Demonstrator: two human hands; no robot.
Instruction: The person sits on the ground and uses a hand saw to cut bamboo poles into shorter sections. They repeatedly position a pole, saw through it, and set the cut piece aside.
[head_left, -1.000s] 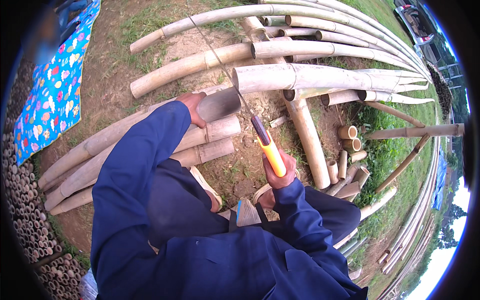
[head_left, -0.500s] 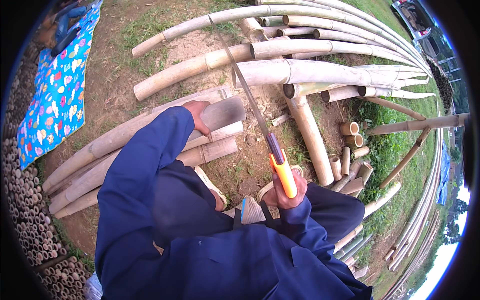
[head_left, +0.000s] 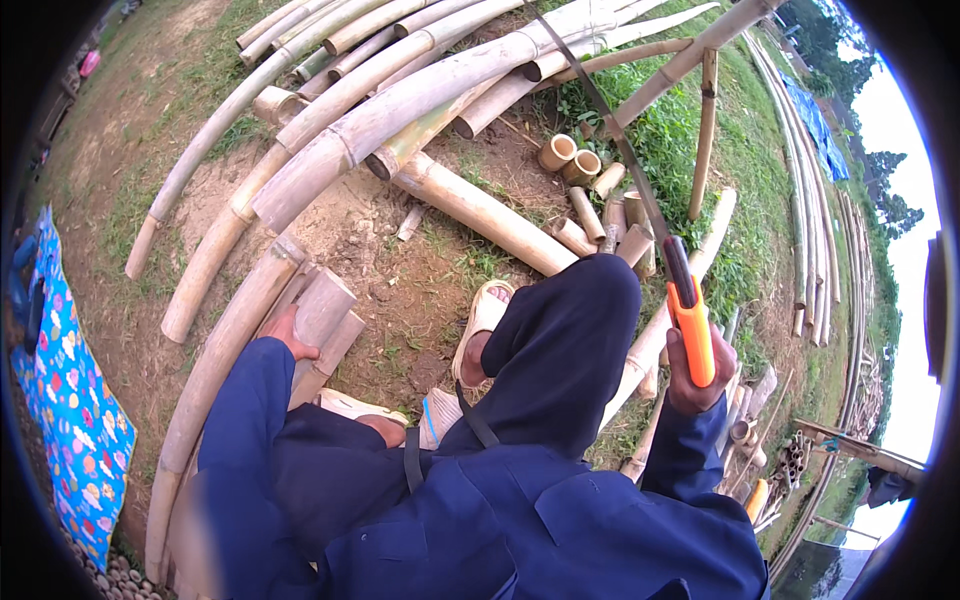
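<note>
My right hand (head_left: 703, 368) is closed round the orange and black handle of a hand saw (head_left: 627, 140). The long, narrow blade slants up and away to the left, in the air above the grass. My left hand (head_left: 285, 333) grips a bamboo pole (head_left: 322, 303) near its cut end, with the thumb reaching across the top. Beside it on the left lies a longer bamboo pole (head_left: 222, 385), and another cut end shows on the right. My left sleeve hides much of these poles.
Ahead, a stack of long bamboo poles (head_left: 400, 115) rests across a thick bamboo crosspiece (head_left: 485, 215). Short bamboo pieces (head_left: 572, 160) stand and lie near my right knee. A bamboo post frame (head_left: 690, 75) stands beyond. At left lies a blue patterned sheet (head_left: 70, 400).
The view has turned to the right. My right hand has carried the saw rightward, away from the poles under my left hand. The left hand keeps its grip near the pole's end.
</note>
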